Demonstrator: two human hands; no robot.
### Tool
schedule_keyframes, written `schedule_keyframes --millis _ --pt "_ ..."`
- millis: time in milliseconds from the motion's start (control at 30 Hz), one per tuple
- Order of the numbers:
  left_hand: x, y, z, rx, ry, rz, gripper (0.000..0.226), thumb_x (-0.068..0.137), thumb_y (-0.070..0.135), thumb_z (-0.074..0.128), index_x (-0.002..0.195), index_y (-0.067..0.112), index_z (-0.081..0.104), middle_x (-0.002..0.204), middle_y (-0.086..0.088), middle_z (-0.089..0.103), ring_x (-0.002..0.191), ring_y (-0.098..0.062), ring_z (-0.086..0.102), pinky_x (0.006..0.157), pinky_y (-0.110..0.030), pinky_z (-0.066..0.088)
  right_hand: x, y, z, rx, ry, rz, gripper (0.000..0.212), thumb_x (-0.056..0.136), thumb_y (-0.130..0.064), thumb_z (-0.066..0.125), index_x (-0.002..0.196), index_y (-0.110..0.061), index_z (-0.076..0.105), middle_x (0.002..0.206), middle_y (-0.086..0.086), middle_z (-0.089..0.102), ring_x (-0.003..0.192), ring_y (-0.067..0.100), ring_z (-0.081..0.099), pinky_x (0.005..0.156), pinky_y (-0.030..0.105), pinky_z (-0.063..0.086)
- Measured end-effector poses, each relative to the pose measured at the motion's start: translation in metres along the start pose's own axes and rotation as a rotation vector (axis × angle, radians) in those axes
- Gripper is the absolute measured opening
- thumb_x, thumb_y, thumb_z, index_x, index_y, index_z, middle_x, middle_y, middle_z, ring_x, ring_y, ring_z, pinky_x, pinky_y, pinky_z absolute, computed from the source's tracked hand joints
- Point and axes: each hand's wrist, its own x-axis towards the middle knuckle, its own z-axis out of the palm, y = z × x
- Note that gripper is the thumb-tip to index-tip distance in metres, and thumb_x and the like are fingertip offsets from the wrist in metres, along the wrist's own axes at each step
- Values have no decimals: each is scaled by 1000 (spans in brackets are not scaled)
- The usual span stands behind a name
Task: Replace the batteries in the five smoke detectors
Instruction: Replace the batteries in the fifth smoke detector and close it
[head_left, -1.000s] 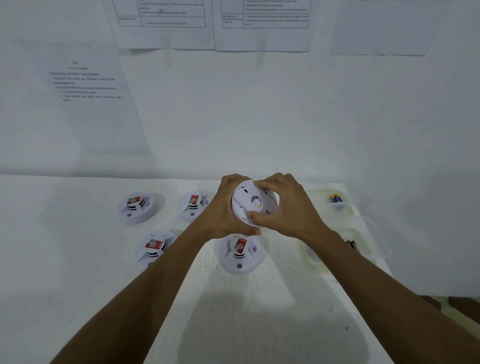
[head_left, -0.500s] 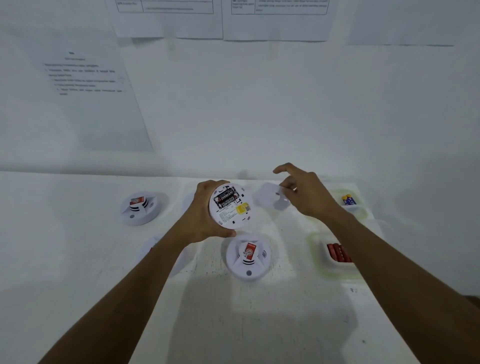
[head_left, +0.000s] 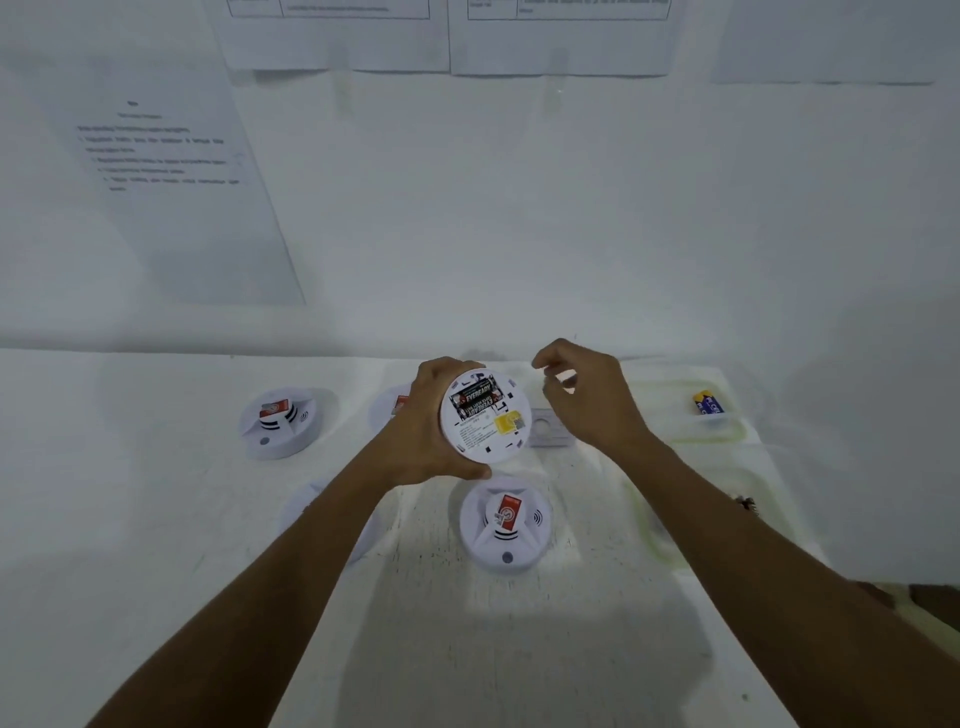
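My left hand (head_left: 431, 431) grips one smoke detector (head_left: 485, 421) by its rim, fingers wrapped round the edge. It is lifted off the worktop (head_left: 519, 649) and tilted so its back faces me. That puts the open compartment and the black Eveready batteries (head_left: 474, 399) in plain sight and easy to reach. My right hand (head_left: 587, 400) hovers just beside it, fingers loosely curled and holding nothing I can make out, free to pull the cells. A pale square plate (head_left: 548, 434), I'd judge the cover, lies flat on the worktop beside the detector, near for refitting. A blue-and-yellow battery (head_left: 707, 404) waits in the far tray (head_left: 727, 441) to my right. The near detector (head_left: 506, 525) sits below, untouched.
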Motion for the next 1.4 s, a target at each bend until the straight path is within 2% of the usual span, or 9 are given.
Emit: schedule_keyframes --millis 167,400,533,567,733,1000,1200,1300,1400 --pt "9 18 19 -13 -32 35 105 42 42 90 130 40 32 137 0 33 127 -13 41 107 -24 41 -26 -36 2 -27 -6 -103 13 80 -21 69 92 -16 69 100 -2 68 92 15 63 81 35 54" --pt "7 45 43 -2 -131 38 96 44 57 80 125 53 29 146 -1 29 138 -18 31 114 -36 34 -52 -43 -13 -153 140 20 23 75 -37 74 92 -22 66 98 -11 62 87 10 59 68 26 47" --pt "4 67 56 12 -124 92 102 40 51 83 113 79 18 136 35 16 140 -17 25 111 -33 35 -67 -49 -28 -232 182 75 30 72 -38 74 90 -23 56 89 -10 59 81 13 55 63 27 42" --pt "4 69 59 7 -115 100 105 40 46 86 110 82 16 137 32 17 140 -17 25 111 -33 35 -70 -51 -31 -247 179 90 32 72 -38 73 90 -23 52 87 -9 57 79 14 54 61 28 40" --pt "1 77 73 6 -81 89 110 40 39 90 134 42 32 147 9 17 131 -13 39 108 -35 42 -82 -59 -43 -303 162 137 42 71 -40 69 92 -24 37 86 -7 53 76 18 52 61 29 37" --pt "-4 86 84 7 -116 120 104 43 37 90 122 65 28 144 12 18 129 -9 37 105 -27 41 -92 -57 -49 -305 177 190 42 68 -39 66 92 -22 35 84 -7 52 76 21 55 61 33 46" --pt "-6 92 85 24 -138 33 114 34 52 84 130 49 24 149 0 19 132 -18 39 110 -42 39 -97 -49 -51 -264 143 128 40 73 -38 67 93 -23 36 84 -6 54 74 19 54 59 29 40" --pt "-4 94 85 30 -142 -9 123 35 45 86 140 29 25 149 -3 19 133 -21 39 111 -44 38 -97 -47 -50 -252 139 106 41 74 -42 68 94 -24 36 86 -5 55 76 19 54 61 30 41" --pt "-5 89 86 27 -146 10 112 40 41 88 132 39 24 148 1 18 131 -15 39 111 -38 38 -95 -46 -52 -239 163 136 41 71 -42 67 93 -23 37 82 -6 56 72 18 56 58 31 46"
